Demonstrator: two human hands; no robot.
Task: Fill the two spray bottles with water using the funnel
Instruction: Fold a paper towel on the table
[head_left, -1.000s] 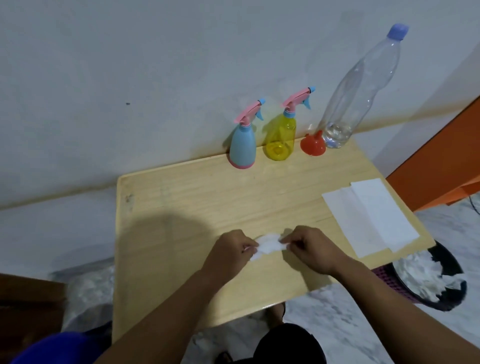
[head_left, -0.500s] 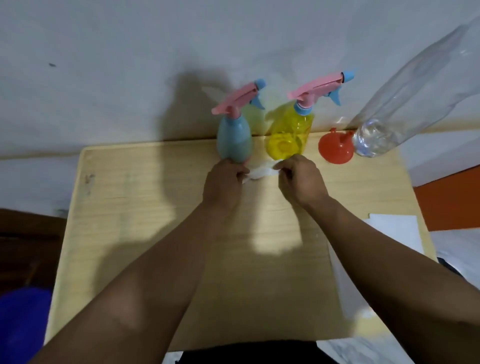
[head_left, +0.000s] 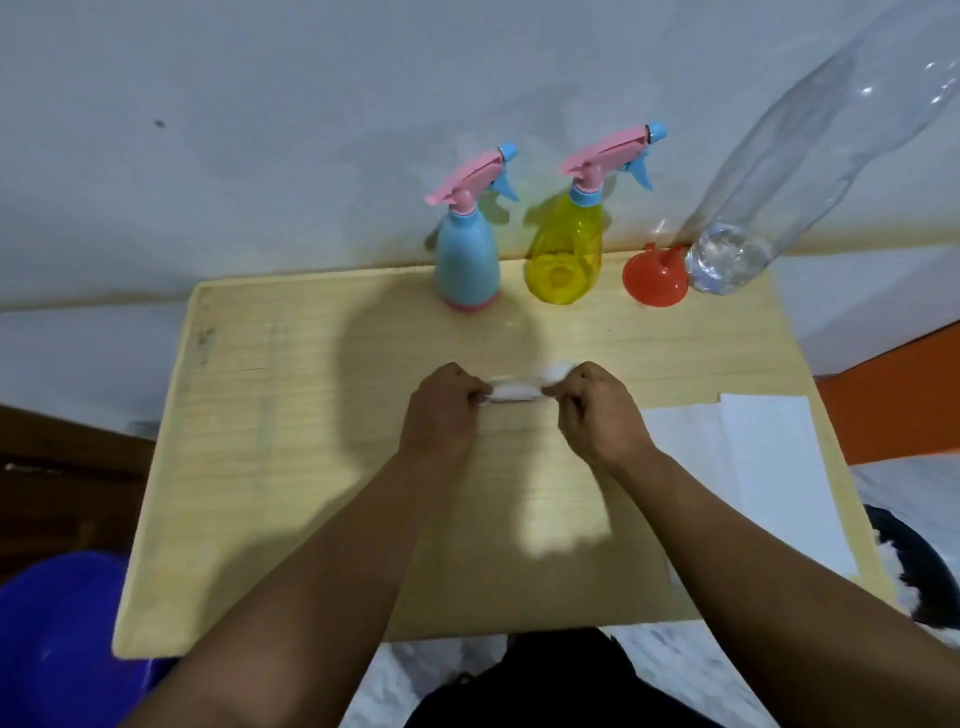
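— At the far edge of the bench (head_left: 249, 467), what stands ready?

— From left to right: the blue spray bottle (head_left: 467, 260), the yellow spray bottle (head_left: 565, 260), the orange funnel (head_left: 655, 278) lying mouth-down just beside it, and the clear water bottle (head_left: 779, 197) with a little water in its base. Both sprayer heads are still screwed on.

— And the hands?

— Both are curled. The left hand (head_left: 447, 410) and right hand (head_left: 597, 410) each pinch one end of a crumpled white tissue (head_left: 514, 389), held between them low over the middle of the bench.

— What has changed?

— Half a second ago the hands and tissue were right up against the feet of the two spray bottles; now they have drawn back toward the near side, well apart from the bottles. It looks like a wiping stroke across the wood.

— What does that mean for the filling?

— Probably the bench is being dried. Flat paper sheets (head_left: 727, 457) lie at the right. No cap is off and the funnel is untouched, so pouring has not begun.
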